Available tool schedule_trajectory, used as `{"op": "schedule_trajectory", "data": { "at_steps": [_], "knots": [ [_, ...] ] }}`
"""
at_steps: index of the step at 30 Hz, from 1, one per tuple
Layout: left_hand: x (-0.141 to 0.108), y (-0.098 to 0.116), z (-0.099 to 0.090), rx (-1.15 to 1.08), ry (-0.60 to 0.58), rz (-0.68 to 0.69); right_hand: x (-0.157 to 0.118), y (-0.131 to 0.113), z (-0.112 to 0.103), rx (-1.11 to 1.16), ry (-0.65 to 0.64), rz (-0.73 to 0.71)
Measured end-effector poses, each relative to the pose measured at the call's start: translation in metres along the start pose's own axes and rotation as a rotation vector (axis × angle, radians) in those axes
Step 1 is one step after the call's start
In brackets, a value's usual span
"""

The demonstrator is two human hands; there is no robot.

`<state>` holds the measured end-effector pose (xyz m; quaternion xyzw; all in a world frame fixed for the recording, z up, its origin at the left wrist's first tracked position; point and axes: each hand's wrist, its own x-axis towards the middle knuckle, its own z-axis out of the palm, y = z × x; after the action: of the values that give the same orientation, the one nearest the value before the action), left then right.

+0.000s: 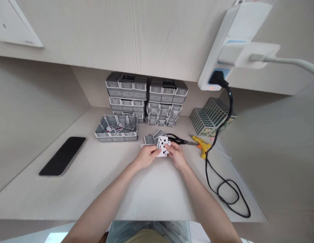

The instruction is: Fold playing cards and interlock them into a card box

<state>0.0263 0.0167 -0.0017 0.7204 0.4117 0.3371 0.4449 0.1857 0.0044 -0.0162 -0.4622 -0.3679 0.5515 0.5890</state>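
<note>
White playing cards [162, 147], a black seven foremost, are pinched between the fingers of the left hand [146, 157] and the right hand [176, 155], over the pale surface [154, 192]. How many cards are held is hard to tell, since they overlap. They could slide out of line if either grip loosens, and the scissors [182, 141] lying just beyond the right hand could be knocked against the yellow glue gun [203, 144] if that hand strays forward.
</note>
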Motion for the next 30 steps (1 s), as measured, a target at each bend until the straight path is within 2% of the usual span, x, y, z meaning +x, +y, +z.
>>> {"op": "schedule_trajectory", "data": {
  "at_steps": [2,5,9,17,21,25,30],
  "knots": [
    [0.001,0.003,-0.008,0.037,-0.043,-0.013,0.001,0.001,0.001,-0.025,0.008,-0.019],
    [0.003,0.007,-0.019,-0.025,-0.062,0.002,0.001,0.001,0.003,-0.040,0.002,-0.029],
    [0.006,0.006,-0.027,-0.072,-0.080,-0.072,-0.001,0.000,0.006,-0.037,-0.009,-0.017],
    [0.008,-0.003,-0.020,-0.085,-0.088,-0.146,0.000,0.008,0.004,-0.033,0.017,-0.028],
    [0.010,-0.002,-0.017,-0.017,-0.010,-0.103,0.003,0.012,0.002,-0.084,0.010,-0.083],
    [0.010,-0.003,-0.017,0.065,0.076,-0.048,0.005,0.009,-0.001,-0.250,0.006,-0.215],
    [0.008,-0.008,-0.017,0.103,0.065,-0.011,0.002,0.004,-0.002,-0.342,-0.014,-0.272]
  ]
}}
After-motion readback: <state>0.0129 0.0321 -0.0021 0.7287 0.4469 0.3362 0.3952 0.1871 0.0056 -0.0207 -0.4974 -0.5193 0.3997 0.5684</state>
